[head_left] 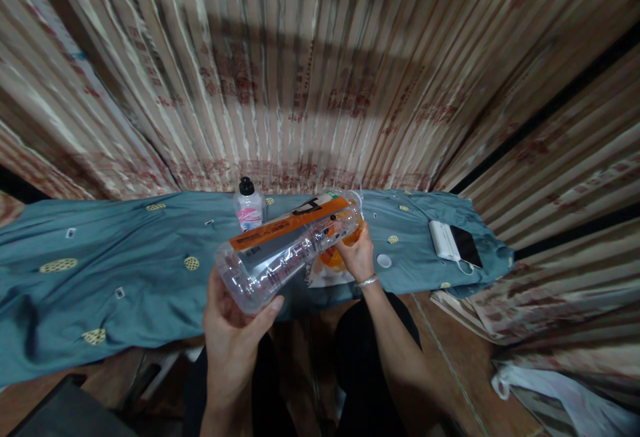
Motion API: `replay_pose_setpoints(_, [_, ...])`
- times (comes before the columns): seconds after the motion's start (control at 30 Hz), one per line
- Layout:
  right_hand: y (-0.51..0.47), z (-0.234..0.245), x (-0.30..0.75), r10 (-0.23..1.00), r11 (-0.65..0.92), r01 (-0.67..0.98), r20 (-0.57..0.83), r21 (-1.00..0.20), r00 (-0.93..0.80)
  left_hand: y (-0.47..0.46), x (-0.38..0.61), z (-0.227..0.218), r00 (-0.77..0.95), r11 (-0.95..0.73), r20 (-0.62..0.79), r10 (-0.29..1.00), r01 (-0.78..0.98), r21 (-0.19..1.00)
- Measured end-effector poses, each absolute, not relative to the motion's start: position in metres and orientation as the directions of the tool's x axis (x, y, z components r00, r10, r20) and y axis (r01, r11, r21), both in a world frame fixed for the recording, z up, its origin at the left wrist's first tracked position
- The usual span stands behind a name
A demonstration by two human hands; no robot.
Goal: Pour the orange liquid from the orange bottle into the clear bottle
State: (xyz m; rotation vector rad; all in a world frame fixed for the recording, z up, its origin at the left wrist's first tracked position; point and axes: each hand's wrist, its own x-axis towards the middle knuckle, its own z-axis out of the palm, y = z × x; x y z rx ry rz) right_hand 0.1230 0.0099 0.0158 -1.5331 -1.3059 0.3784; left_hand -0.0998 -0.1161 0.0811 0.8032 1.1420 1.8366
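Observation:
A large clear plastic bottle (295, 240) with an orange and grey label is held tilted in front of me. It looks empty. My left hand (231, 334) grips its broad base, with the thumb along the near edge. My right hand (359, 256), a silver bracelet at its wrist, holds the other end; its fingers are partly hidden behind the bottle. Below the bottle, an orange and white packet (327, 270) shows in part. Behind it stands a smaller clear bottle (249, 209) with a black cap and pink label. A white round disc (384, 261) lies right of my right hand.
A teal patterned cloth (150, 277) covers the long surface. At its right lie a white power bank (443, 240) with a cable and a dark phone (466, 246). Pleated curtains (310, 77) hang behind and at the right. A white bag (560, 390) sits at lower right.

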Motion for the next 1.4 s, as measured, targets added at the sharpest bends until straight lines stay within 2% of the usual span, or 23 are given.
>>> replay_pose_setpoints(1.4, [0.0088, 0.0196, 0.1209, 0.867, 0.117, 0.51, 0.338, -0.852, 0.365, -0.1186, -0.0985, 0.0876, -0.496, -0.214, 0.045, 0.867, -0.29, 0.933])
